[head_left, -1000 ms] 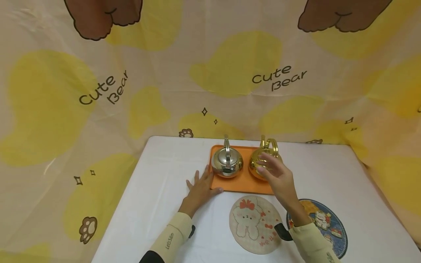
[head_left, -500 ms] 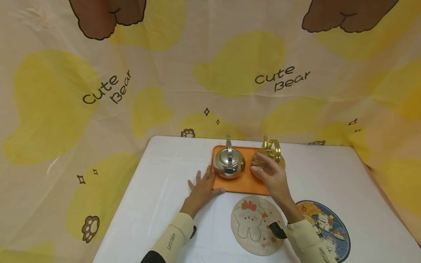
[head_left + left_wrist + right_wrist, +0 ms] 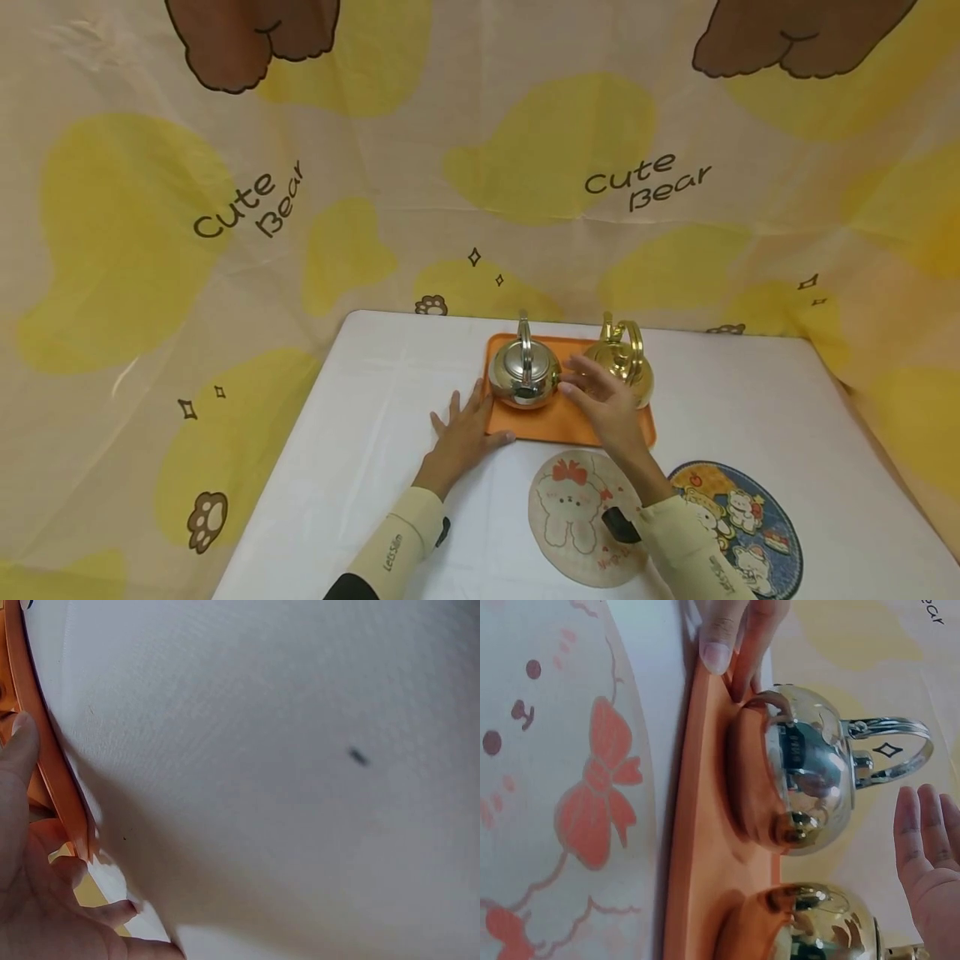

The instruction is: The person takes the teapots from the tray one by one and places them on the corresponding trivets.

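Note:
A silver teapot (image 3: 524, 375) and a gold teapot (image 3: 637, 379) stand upright on an orange tray (image 3: 540, 427), each with an arched handle on top. My left hand (image 3: 463, 435) rests at the tray's near left corner with fingers spread; its thumb lies at the tray edge in the left wrist view. In front of the gold teapot hovers my right hand (image 3: 606, 408), fingers bent a little and reaching toward the silver teapot's right side. In the right wrist view a gap shows between its fingers (image 3: 909, 832) and the silver teapot's handle (image 3: 900, 750).
A round beige placemat (image 3: 566, 521) with a bear print lies in front of the tray. Right of it is a round blue placemat (image 3: 780, 525), partly under the right forearm. Both lie on the white table (image 3: 405, 375), with a printed yellow curtain (image 3: 525, 150) behind it.
My right hand has moved left, from in front of the gold teapot toward the silver one. The left hand stays at the tray corner. Head view has shifted slightly.

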Demonstrator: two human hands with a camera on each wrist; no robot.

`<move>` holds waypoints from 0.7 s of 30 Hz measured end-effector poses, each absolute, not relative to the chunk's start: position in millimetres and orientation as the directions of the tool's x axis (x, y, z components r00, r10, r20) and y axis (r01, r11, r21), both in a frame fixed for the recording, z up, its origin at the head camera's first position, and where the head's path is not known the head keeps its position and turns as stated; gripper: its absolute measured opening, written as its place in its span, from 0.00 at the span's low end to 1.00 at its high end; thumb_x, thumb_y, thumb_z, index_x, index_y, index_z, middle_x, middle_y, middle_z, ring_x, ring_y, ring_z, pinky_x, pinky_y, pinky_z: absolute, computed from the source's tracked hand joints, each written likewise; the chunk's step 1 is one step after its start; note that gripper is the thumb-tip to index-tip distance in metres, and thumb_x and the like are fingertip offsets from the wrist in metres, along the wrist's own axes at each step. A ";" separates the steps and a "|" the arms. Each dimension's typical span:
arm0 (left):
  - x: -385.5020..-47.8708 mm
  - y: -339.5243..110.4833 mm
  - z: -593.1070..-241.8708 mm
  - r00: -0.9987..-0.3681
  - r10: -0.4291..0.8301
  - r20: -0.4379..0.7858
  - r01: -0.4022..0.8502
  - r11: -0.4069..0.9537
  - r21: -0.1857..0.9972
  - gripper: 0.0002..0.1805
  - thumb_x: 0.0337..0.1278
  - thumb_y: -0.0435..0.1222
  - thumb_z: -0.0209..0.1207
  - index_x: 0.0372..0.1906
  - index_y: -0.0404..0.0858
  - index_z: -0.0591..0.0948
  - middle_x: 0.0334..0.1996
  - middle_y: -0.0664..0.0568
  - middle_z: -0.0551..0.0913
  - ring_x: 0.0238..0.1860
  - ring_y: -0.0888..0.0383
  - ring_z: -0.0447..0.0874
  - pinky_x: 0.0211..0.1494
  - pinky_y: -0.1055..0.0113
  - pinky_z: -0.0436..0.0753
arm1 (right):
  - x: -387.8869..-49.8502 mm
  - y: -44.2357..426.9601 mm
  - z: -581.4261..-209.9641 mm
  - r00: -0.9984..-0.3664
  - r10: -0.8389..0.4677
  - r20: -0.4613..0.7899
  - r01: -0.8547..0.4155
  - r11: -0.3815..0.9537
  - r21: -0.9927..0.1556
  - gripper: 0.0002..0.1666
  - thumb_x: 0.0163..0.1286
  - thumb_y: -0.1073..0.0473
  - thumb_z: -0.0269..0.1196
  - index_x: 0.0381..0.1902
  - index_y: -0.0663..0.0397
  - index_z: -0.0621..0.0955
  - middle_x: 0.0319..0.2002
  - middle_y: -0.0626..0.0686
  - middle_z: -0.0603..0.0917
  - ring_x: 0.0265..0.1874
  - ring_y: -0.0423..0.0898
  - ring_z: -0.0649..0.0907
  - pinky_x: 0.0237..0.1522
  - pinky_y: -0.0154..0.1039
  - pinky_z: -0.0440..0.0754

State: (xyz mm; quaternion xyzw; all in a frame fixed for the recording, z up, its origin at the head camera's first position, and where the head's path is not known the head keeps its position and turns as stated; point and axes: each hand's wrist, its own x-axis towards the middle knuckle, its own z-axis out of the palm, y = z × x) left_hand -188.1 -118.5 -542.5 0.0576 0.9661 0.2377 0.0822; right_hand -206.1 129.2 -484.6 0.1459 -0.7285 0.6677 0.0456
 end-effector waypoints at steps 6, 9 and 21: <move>-188.1 -119.0 -541.9 -0.978 0.150 -0.143 0.067 0.882 0.466 0.51 0.68 0.64 0.61 0.85 0.41 0.60 0.87 0.46 0.48 0.83 0.25 0.46 0.71 0.15 0.47 | -210.5 121.7 -489.5 -0.948 -0.182 0.260 -0.274 0.051 -0.960 0.31 0.74 0.66 0.68 0.72 0.64 0.75 0.65 0.72 0.79 0.60 0.61 0.85 0.57 0.32 0.85; -188.4 -119.5 -542.2 -0.978 0.151 -0.147 0.064 0.878 0.473 0.51 0.68 0.64 0.61 0.85 0.42 0.59 0.87 0.46 0.48 0.83 0.25 0.45 0.72 0.15 0.46 | -212.4 117.5 -492.0 -0.951 -0.196 0.240 -0.251 0.033 -0.967 0.31 0.75 0.67 0.68 0.73 0.66 0.75 0.66 0.70 0.80 0.62 0.68 0.82 0.57 0.33 0.85; -187.6 -119.3 -543.6 -0.979 0.147 -0.139 0.062 0.871 0.488 0.52 0.67 0.65 0.61 0.85 0.42 0.59 0.87 0.47 0.48 0.83 0.25 0.44 0.71 0.15 0.45 | -217.8 103.2 -501.0 -0.950 -0.231 0.209 -0.223 0.036 -0.974 0.31 0.75 0.65 0.68 0.73 0.63 0.76 0.66 0.66 0.81 0.61 0.61 0.84 0.56 0.33 0.86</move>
